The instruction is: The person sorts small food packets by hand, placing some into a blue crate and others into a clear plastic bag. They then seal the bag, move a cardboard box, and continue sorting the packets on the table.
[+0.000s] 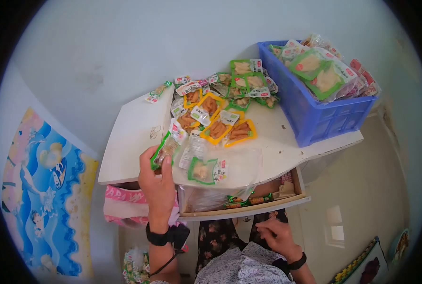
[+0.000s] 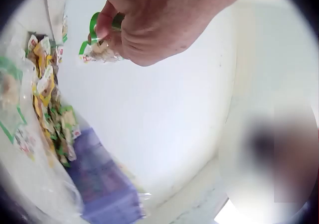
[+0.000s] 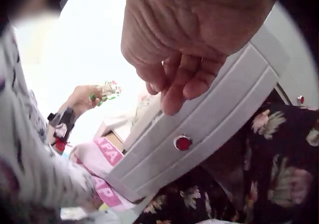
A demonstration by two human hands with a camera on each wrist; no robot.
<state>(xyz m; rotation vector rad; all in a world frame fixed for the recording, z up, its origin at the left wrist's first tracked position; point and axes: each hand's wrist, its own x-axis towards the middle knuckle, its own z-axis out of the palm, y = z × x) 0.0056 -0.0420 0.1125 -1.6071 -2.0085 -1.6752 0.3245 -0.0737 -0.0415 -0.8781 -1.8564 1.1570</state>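
My left hand (image 1: 156,189) pinches a green-edged snack packet (image 1: 166,149) above the left part of the white tabletop (image 1: 130,142). In the left wrist view, thumb and fingers of the left hand (image 2: 154,25) grip the packet (image 2: 102,52) by its green edge. A clear plastic bag (image 1: 244,165) with a green-edged packet (image 1: 202,171) in it lies at the table's front. My right hand (image 1: 279,236) hangs over my lap, its fingers loosely curled and holding nothing. The right wrist view shows this right hand (image 3: 174,40) in front of the drawer front (image 3: 209,119).
A pile of yellow- and green-edged packets (image 1: 218,130) covers the table's middle and back. At the right stands a blue crate (image 1: 322,120) full of packets. The drawer (image 1: 249,210) below is pulled out, with green wrappers inside. Pink-and-white cloth (image 1: 123,208) hangs at the left.
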